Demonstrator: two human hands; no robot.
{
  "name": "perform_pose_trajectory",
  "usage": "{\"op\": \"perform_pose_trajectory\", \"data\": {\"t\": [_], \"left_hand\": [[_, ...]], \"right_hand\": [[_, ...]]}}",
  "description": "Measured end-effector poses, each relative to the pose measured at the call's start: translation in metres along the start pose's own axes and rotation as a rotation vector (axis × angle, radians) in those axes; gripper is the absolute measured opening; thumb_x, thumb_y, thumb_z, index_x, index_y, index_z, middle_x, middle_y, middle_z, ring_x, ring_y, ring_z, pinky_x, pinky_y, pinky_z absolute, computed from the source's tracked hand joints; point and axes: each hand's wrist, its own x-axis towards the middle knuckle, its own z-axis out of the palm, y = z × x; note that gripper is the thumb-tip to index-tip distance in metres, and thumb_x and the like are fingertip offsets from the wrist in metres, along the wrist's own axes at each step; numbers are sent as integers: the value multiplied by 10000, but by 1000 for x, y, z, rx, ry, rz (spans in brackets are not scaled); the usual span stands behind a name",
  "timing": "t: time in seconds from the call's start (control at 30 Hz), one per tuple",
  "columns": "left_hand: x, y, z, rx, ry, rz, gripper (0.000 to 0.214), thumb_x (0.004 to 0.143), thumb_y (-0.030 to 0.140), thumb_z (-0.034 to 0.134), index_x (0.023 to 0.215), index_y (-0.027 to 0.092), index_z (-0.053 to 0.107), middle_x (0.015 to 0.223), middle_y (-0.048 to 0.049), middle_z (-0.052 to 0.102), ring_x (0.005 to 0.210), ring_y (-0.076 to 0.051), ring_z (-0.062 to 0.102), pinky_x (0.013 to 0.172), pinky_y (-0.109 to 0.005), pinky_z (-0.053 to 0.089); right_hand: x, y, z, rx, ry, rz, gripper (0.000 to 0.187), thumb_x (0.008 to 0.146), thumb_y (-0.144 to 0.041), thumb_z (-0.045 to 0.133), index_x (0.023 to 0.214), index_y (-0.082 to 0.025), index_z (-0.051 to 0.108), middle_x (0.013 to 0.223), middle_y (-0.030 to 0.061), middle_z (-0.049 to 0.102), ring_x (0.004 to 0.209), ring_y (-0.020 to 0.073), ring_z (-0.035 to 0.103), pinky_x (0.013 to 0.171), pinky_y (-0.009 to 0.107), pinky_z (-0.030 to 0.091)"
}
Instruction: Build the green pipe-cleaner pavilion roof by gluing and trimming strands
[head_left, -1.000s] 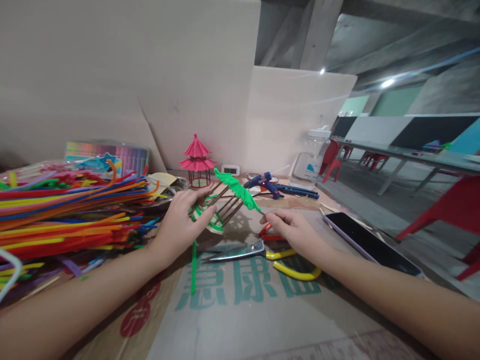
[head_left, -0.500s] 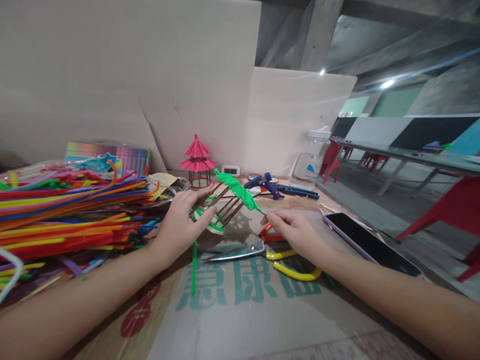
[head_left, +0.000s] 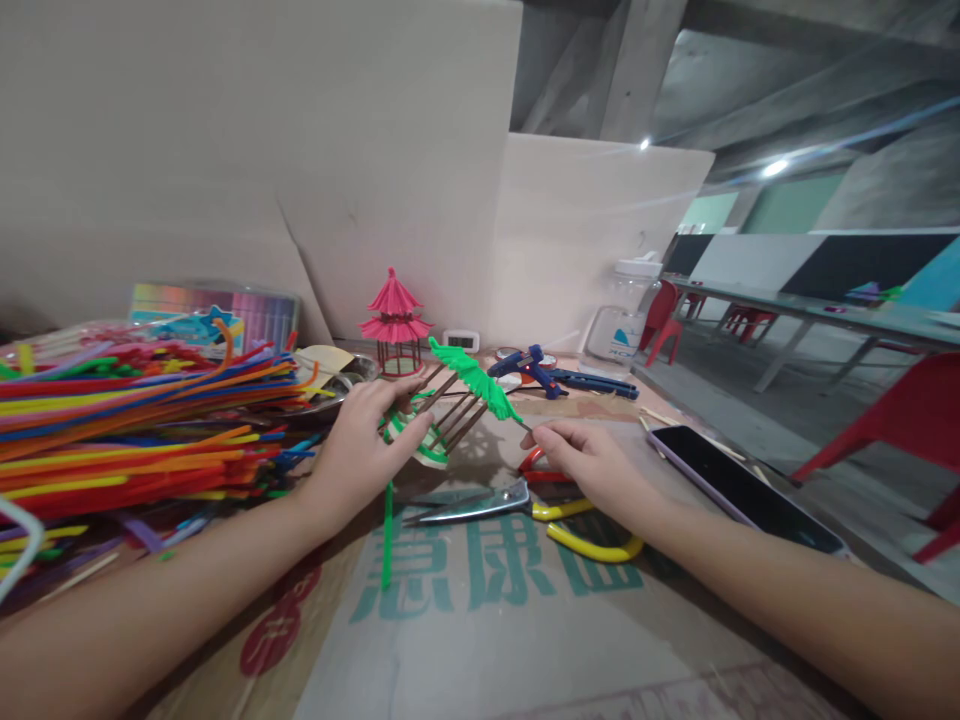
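My left hand [head_left: 379, 430] is closed around the lower part of a small model pavilion [head_left: 472, 378], which leans to the right. It has a green fuzzy roof, thin brown posts and a round base edged in green. A green pipe cleaner [head_left: 388, 540] hangs below that base. Thumb and forefinger of my right hand [head_left: 581, 450] pinch a thin brown stick [head_left: 527, 427] at the roof's lower right edge. Whether the stick is joined to the roof I cannot tell. Below the hands lie scissors [head_left: 480, 505] with yellow and red handles, partly behind my right hand.
Bundles of coloured pipe cleaners [head_left: 135, 410] and a marker set [head_left: 262, 315] fill the left. Behind stand a pink model pavilion [head_left: 395, 310], a small digital display [head_left: 460, 341], a blue glue gun [head_left: 525, 368] and a clear bottle [head_left: 619, 315]. A phone [head_left: 742, 490] lies at right.
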Motion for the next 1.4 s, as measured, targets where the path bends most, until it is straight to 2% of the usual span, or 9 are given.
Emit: {"op": "perform_pose_trajectory", "data": {"t": [0.27,0.43,0.6,0.93,1.13,1.4], "left_hand": [[0,-1,0,1,1,-3,405,913,447,526,1222,200,614,1128,-78,664,1086,-261,569,991,-423,430],[0,0,0,1,4,7,414,913,448,527,1223,190,619,1124,-79,667,1077,-260,573,987,-421,432],[-1,-1,0,-4,5,2,406,914,445,530,1217,191,619,1149,-80,661,1101,-265,570,997,-423,429],[-1,-1,0,0,2,12,411,916,433,539,1223,173,622,1151,-81,664,1094,-262,574,1002,-413,427],[0,-1,0,-10,0,10,424,919,438,537,1235,169,622,1144,-80,664,1087,-259,572,988,-410,428],[0,-1,0,-10,-2,18,429,919,439,538,1239,166,622,1115,-77,666,1054,-252,573,969,-402,430]], "right_hand": [[0,0,1,53,-14,33,399,886,-529,503,872,-179,695,789,44,712,707,215,708,638,319,569],[1,-2,0,-131,41,-113,332,873,-458,516,842,-206,729,830,49,740,810,239,694,709,318,535],[1,1,0,-40,23,-37,378,893,-496,482,855,-199,713,804,43,720,751,229,697,659,317,543],[0,-2,-1,-110,40,-84,388,891,-471,484,867,-176,734,815,54,717,791,224,665,709,310,507],[2,0,0,-105,35,-100,390,872,-474,490,867,-168,732,802,55,711,768,224,654,680,307,496],[2,2,0,-37,21,-70,386,895,-502,482,857,-188,705,804,48,699,753,221,673,682,319,536]]}}
